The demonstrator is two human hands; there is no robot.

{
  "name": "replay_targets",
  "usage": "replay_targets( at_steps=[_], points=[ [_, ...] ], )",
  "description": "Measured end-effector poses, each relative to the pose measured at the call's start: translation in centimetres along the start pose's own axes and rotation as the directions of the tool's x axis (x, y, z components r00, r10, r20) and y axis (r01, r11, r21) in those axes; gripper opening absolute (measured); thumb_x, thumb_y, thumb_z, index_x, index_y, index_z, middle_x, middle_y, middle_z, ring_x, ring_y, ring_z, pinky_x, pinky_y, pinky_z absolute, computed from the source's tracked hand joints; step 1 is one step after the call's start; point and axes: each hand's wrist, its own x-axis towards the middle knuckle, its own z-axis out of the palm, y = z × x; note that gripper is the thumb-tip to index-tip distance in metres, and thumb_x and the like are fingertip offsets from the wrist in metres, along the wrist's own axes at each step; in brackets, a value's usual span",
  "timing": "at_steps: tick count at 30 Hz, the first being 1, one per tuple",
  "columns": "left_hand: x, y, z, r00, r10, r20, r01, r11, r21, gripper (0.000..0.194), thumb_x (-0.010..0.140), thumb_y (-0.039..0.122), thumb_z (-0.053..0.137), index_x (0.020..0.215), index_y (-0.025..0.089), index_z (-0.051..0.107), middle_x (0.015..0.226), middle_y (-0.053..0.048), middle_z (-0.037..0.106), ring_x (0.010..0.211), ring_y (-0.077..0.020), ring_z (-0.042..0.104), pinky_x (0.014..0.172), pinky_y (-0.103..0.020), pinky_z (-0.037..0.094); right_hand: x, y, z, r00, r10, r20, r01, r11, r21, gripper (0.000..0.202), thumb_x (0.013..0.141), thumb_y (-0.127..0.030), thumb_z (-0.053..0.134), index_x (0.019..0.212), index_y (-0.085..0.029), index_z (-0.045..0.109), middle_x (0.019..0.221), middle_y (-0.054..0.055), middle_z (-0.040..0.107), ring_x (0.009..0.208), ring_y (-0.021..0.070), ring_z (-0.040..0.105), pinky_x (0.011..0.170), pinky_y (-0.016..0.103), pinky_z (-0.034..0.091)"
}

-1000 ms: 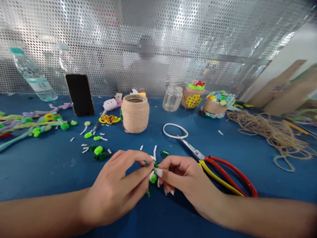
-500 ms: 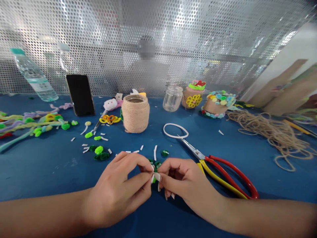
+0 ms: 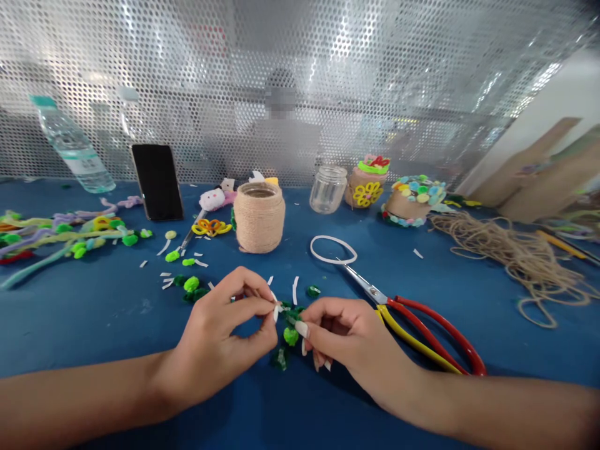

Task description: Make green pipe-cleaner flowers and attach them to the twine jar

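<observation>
My left hand (image 3: 222,334) is closed in a pinch of thumb and forefinger; what lies between the tips is too small to make out. Right beside it, my right hand (image 3: 354,340) pinches a cluster of fuzzy green pom-poms, dark green with one bright green pom-pom (image 3: 290,337) hanging below the fingertips. Under the hands a dark green pom-pom (image 3: 280,359) rests on the table. Another dark green pom-pom (image 3: 313,291) lies just beyond the right hand, near a white paper strip (image 3: 295,290). Left of the left hand, a green pom-pom cluster (image 3: 191,285) is partly covered by it.
Red-and-yellow-handled scissors (image 3: 422,337) lie at right, tips touching a white ring (image 3: 333,250). Behind stand a twine-wrapped jar (image 3: 259,219), a clear jar (image 3: 328,190), a phone (image 3: 158,182) and a bottle (image 3: 77,153). Loose twine (image 3: 510,250) spreads at right; fuzzy stems (image 3: 51,234) at left.
My left hand has drawn back slightly to the left, away from the right fingertips. More of the green cluster shows between the hands. The right hand has stayed nearly in place.
</observation>
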Motion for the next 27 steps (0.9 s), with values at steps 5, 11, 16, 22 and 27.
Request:
replay_targets(
  at_steps=[5,11,16,22,27],
  points=[
    [0.3,-1.5,-2.0,0.995,-0.100,0.003,0.099,0.988,0.121,0.015,0.076,0.011,0.055,0.063,0.017,0.058,0.083,-0.001,0.055,0.071,-0.0088,0.057,0.065,-0.020,0.046,0.2,-0.7,0.0,0.995,-0.059,-0.079,0.054,0.997,-0.062,0.011,0.074,-0.025,0.064,0.067,-0.017,0.062,0.055,-0.003,0.058,0.047,0.0069,0.050,0.048,0.019,0.039],
    [-1.8,-3.7,-6.8,0.955,-0.296,0.032,0.268,0.900,0.343,0.014,0.078,0.024,0.056,0.065,0.019,0.051,0.087,-0.002,0.055,0.079,-0.0161,0.058,0.067,-0.028,0.047,-1.3,-1.2,-2.8,0.946,-0.308,-0.098,0.204,0.804,-0.559,0.014,0.083,-0.026,0.056,0.072,-0.018,0.061,0.061,-0.003,0.057,0.053,0.0099,0.050,0.049,0.021,0.039],
    [-2.3,-3.5,-7.8,0.916,-0.348,0.199,0.278,0.909,0.309,0.019,0.082,0.024,0.051,0.100,0.020,0.056,0.096,-0.004,0.062,0.081,-0.0182,0.061,0.073,-0.032,0.049,-3.1,0.3,-4.9,0.738,-0.577,0.349,0.432,0.008,-0.902,0.017,0.088,-0.010,0.046,0.088,-0.015,0.063,0.076,0.003,0.063,0.062,0.0122,0.058,0.057,0.023,0.048],
    [-0.5,0.4,-4.9,0.865,-0.181,0.469,0.116,0.979,0.166,0.022,0.082,0.017,0.050,0.099,0.023,0.063,0.097,-0.001,0.067,0.088,-0.0159,0.063,0.080,-0.027,0.048,-5.0,1.6,-3.9,0.635,-0.479,0.606,0.452,-0.406,-0.794,0.023,0.090,-0.005,0.042,0.091,-0.008,0.065,0.076,0.011,0.063,0.067,0.0226,0.059,0.058,0.036,0.049],
    [1.0,2.3,-2.3,0.846,-0.217,0.487,0.147,0.973,0.178,0.011,0.078,0.024,0.060,0.085,0.018,0.066,0.084,-0.003,0.068,0.079,-0.0186,0.064,0.071,-0.028,0.049,-6.2,1.4,-3.8,0.632,-0.450,0.631,0.408,-0.499,-0.765,0.020,0.087,-0.004,0.048,0.097,-0.004,0.065,0.078,0.012,0.063,0.069,0.0237,0.058,0.061,0.039,0.051]
  ],
)
